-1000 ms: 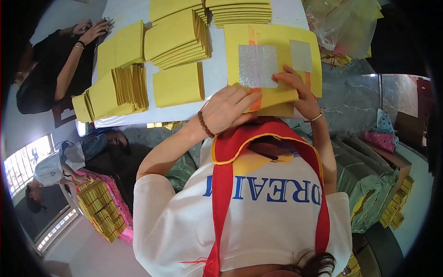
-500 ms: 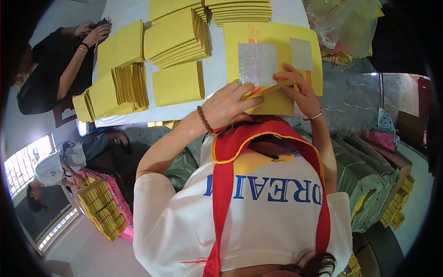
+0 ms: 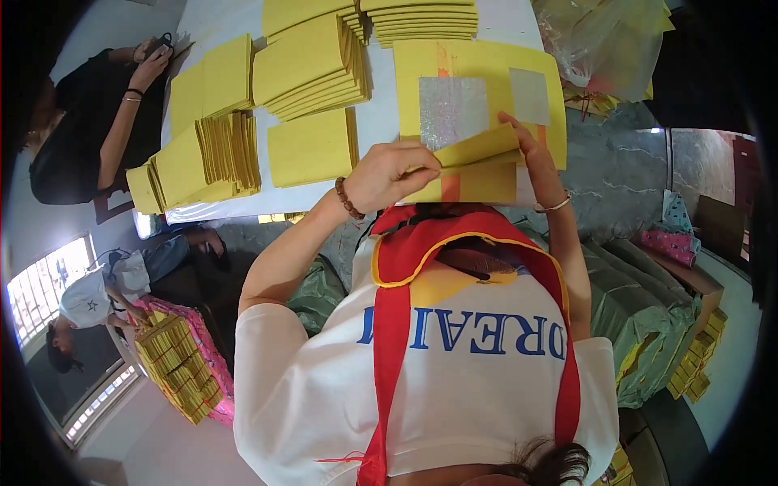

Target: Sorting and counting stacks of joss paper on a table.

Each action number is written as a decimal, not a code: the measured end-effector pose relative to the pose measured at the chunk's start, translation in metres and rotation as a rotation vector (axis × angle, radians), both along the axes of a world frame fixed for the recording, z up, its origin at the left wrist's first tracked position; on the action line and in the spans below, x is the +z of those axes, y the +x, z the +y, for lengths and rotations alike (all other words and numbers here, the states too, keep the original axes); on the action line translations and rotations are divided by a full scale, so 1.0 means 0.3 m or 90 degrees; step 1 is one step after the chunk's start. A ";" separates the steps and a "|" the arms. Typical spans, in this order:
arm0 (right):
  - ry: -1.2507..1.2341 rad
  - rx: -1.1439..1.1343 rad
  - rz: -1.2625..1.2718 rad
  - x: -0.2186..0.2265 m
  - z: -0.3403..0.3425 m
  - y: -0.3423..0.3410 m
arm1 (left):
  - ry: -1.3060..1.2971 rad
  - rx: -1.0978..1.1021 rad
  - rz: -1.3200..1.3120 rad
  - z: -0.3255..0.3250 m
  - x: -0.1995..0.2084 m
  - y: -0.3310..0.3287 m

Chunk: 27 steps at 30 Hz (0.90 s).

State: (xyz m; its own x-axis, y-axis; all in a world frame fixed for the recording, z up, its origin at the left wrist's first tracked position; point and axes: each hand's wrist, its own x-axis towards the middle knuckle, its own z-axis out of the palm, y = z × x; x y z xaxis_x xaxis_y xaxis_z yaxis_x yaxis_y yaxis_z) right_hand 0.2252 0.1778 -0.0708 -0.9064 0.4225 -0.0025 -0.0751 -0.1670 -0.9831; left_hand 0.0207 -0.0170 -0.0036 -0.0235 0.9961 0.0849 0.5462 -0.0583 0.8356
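Observation:
A yellow paper sheet with an orange stripe lies at the table's front edge, its upper part folded up into a raised flap. My left hand is closed, pinching the flap's left end between thumb and fingers. At the right end, my right hand holds the flap, one fingertip at its upper corner; its other fingers are partly hidden. Beneath and beyond lies more yellow paper with a silver square and a second silver patch.
Folded yellow paper stacks cover the white table's left and far side. A clear plastic bag sits at the far right. One person stands at the left, holding a dark object; another is beside bundled yellow paper.
My left hand has moved left to the flap's end and closed there. The flap lies straighter across the sheet, and my right hand has shifted outward along its right end.

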 end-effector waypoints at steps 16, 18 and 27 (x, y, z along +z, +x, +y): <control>0.096 -0.020 0.039 -0.007 -0.019 -0.034 | 0.150 0.185 0.306 -0.024 -0.093 -0.053; 0.149 -0.007 0.031 -0.008 -0.011 -0.027 | 0.150 0.194 0.352 -0.027 -0.126 -0.043; 0.590 -0.020 -0.053 0.168 -0.076 0.049 | 0.227 0.099 0.336 -0.094 -0.070 -0.014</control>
State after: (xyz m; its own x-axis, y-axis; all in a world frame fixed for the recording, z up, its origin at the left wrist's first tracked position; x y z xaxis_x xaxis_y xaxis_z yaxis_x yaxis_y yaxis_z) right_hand 0.2399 0.1551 -0.0203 -0.9064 0.3126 0.2841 0.0102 0.6885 -0.7251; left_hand 0.0165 -0.0452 -0.0245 -0.0295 0.8935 0.4482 0.9017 -0.1697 0.3976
